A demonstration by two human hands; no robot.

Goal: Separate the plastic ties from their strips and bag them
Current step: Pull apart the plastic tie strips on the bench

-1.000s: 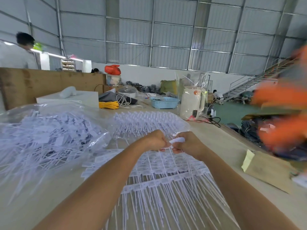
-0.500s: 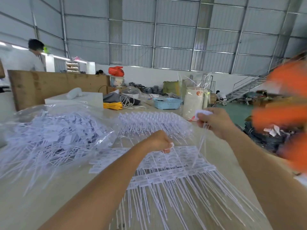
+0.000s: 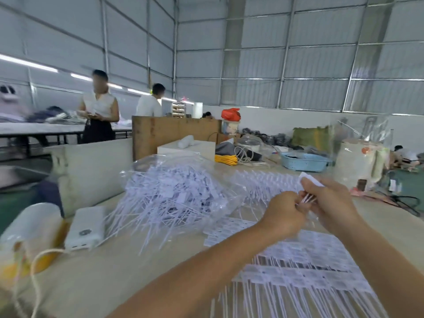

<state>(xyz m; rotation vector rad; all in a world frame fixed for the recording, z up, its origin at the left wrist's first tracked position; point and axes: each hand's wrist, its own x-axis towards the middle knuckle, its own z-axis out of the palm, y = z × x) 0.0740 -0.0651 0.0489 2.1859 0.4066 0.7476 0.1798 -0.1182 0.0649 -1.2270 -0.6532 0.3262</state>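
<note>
Both hands meet above the table at centre right. My right hand [image 3: 332, 203] grips a small bunch of white plastic ties [image 3: 308, 181], tag ends sticking up above the fingers. My left hand [image 3: 284, 213] pinches the thin tails of that bunch. Strips of joined white ties [image 3: 305, 267] lie flat on the table under my forearms. A clear plastic bag [image 3: 174, 193] stuffed with loose ties sits to the left, tails poking out toward me. A second heap of ties [image 3: 268, 182] lies behind the hands.
A white power bank [image 3: 86, 228] and a white roll [image 3: 29, 228] with a cord lie at the left. A blue basket [image 3: 305, 161], yellow cord, white box and a wrapped white jug [image 3: 358, 166] stand at the back. Two people stand far left.
The view has swung left. My right hand came back down from its raised pull and met my left hand, which lifted off the strips; both now hold the separated bunch.
</note>
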